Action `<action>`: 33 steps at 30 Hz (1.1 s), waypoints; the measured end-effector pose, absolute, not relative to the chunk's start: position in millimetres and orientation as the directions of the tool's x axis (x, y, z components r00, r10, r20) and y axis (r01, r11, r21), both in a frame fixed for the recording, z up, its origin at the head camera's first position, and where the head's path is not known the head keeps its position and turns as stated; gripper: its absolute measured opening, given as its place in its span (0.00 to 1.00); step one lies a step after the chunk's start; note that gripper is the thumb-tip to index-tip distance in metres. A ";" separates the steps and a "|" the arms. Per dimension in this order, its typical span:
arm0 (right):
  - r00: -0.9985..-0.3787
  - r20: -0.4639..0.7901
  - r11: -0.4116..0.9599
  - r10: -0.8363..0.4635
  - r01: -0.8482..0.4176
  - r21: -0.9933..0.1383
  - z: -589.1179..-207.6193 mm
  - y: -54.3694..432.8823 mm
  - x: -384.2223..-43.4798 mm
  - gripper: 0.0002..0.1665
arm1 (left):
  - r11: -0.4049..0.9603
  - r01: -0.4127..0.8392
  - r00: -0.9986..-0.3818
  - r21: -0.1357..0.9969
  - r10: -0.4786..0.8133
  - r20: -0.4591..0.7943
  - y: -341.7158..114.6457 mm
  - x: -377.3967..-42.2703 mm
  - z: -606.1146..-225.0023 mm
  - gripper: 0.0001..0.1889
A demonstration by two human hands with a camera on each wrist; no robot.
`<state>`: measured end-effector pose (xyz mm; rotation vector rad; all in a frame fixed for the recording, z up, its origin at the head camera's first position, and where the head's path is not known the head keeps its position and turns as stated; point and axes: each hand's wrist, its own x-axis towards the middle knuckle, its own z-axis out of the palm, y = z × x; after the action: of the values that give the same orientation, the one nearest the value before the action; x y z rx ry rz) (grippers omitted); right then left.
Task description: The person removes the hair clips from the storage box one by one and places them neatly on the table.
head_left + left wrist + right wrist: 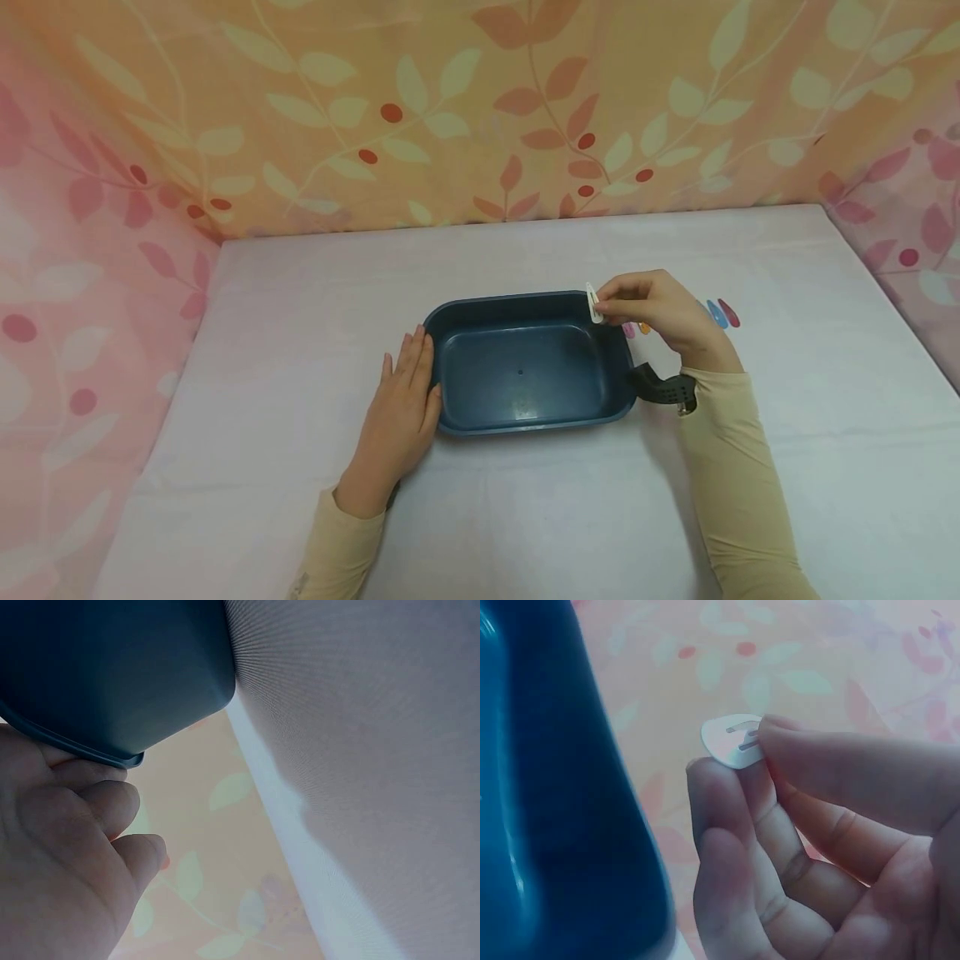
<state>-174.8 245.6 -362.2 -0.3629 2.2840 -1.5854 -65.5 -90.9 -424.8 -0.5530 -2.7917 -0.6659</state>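
Observation:
A dark blue rectangular plastic basin [532,421] sits on the white-covered table. Along its left rim lies my left hand [401,417], fingers extended and touching the edge; the left wrist view shows the fingertips [112,806] right at the basin's lip. Between thumb and fingers my right hand [663,317] pinches a white snap hair clip [593,303], held over the basin's far right corner. The right wrist view shows the clip's rounded, slotted end [724,742] sticking out past the thumb, beside the basin wall [592,787].
Right of the basin lie a pink clip [629,331] and an orange clip [644,328], partly hidden by the right hand. Farther right are a blue clip [717,314] and a dark red clip [728,312]. Patterned curtains [487,108] stand behind the table.

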 end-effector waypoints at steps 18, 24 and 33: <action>-0.958 -0.072 0.271 -0.277 -0.006 -0.962 -358.2 288.1 -172.4 0.06 | 0.831 0.402 -0.908 0.385 0.309 0.282 -91.1 -65.8 -426.0 0.31; -0.972 -0.098 0.324 -0.212 0.024 -0.946 -361.6 303.3 -171.2 0.07 | 0.829 0.400 -0.911 0.390 0.312 0.270 -90.7 -65.7 -424.5 0.31; -0.985 -0.131 0.331 -0.112 0.087 -0.940 -365.9 325.1 -170.6 0.10 | 0.831 0.405 -0.907 0.381 0.313 0.281 -90.8 -66.1 -425.0 0.31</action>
<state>-170.6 325.1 -365.9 -0.0236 2.4175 -1.7235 -66.1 -90.8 -425.0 -0.5567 -2.8055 -0.6514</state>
